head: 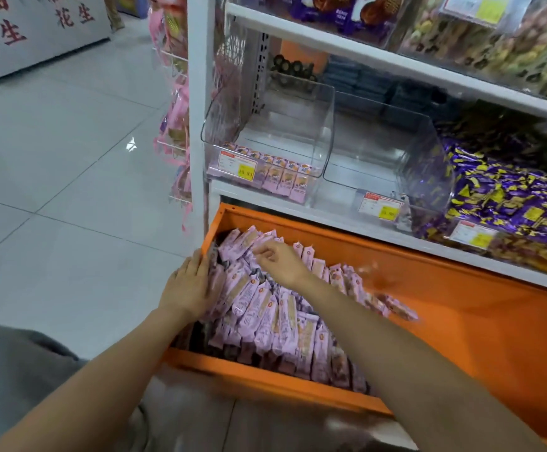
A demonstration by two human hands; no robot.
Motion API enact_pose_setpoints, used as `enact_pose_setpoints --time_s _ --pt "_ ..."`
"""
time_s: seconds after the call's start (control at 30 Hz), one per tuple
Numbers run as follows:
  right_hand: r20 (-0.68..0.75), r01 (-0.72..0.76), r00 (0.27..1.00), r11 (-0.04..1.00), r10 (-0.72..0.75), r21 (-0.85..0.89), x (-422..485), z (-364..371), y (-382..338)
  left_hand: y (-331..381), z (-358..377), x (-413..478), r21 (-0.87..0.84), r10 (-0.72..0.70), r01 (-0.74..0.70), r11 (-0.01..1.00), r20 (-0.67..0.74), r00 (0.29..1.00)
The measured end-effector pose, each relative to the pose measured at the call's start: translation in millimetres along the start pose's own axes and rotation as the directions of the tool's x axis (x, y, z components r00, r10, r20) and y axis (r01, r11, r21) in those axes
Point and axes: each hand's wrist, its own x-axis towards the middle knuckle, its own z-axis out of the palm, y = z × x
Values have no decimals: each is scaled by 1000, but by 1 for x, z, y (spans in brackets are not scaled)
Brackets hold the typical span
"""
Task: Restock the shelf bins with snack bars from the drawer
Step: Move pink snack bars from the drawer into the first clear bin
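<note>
left hand (189, 285): fingers straight, palm down | right hand (280, 262): fingers curled, grip unclear | both reaching forward, close together

Two hands (190, 285) (281, 261), one orange drawer (461, 288)

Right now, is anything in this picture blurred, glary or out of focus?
Head view: motion smear blurs the rightmost pink snack bars in the orange drawer. Head view again: a small glare spot sits on the floor tile. Same view: the clear bins show faint reflections, and the packets on the top shelf look soft.
</note>
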Motion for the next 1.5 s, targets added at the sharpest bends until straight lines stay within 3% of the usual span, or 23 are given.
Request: enact_pose_setpoints --time_s 0.17,0.27,0.73,0.87,0.97,1.03,1.13,1.17,1.23,1.33,1.4,1.43,1.5 --pt "116 -219 963 955 245 -200 -4 23 35 -2 5 -6 -76 19 -23 997 -48 999" --pt "95 -289 937 897 337 -336 -2 34 49 -5 10 -10 -94 42 -52 994 -102 994" --pt "-17 -280 954 864 301 -418 -10 58 57 -6 27 -16 -77 16 -30 997 -167 986" --pt "30 -253 962 927 272 -276 -16 58 59 -7 29 -23 -75 17 -31 997 -174 985" --pt "47 -232 972 973 231 17 -22 54 61 -6 31 -27 -62 21 -33 998 -182 983" --pt "35 -205 979 939 203 277 -27 47 58 -6 29 -27 -56 63 -80 995 -254 965" --pt "-18 -119 989 864 147 490 -29 37 52 1 21 -26 -41 188 -218 975 -371 910" --pt "-25 -102 990 833 137 544 -28 34 50 7 19 -25 -116 203 -267 957 -391 898" --pt "-15 -84 992 756 123 649 -26 28 45 29 10 -27 -452 114 -248 857 -304 946" --pt "9 -62 997 709 78 703 -26 23 36 55 4 -28 -832 16 68 550 91 996" --pt "19 -60 998 708 65 703 -26 23 34 58 3 -27 -935 67 167 312 197 978" --pt "23 -63 998 711 65 700 -26 23 35 57 2 -27 -955 85 174 240 200 976" --pt "18 -67 997 779 71 624 -27 21 38 53 2 -25 -948 41 164 273 182 982"
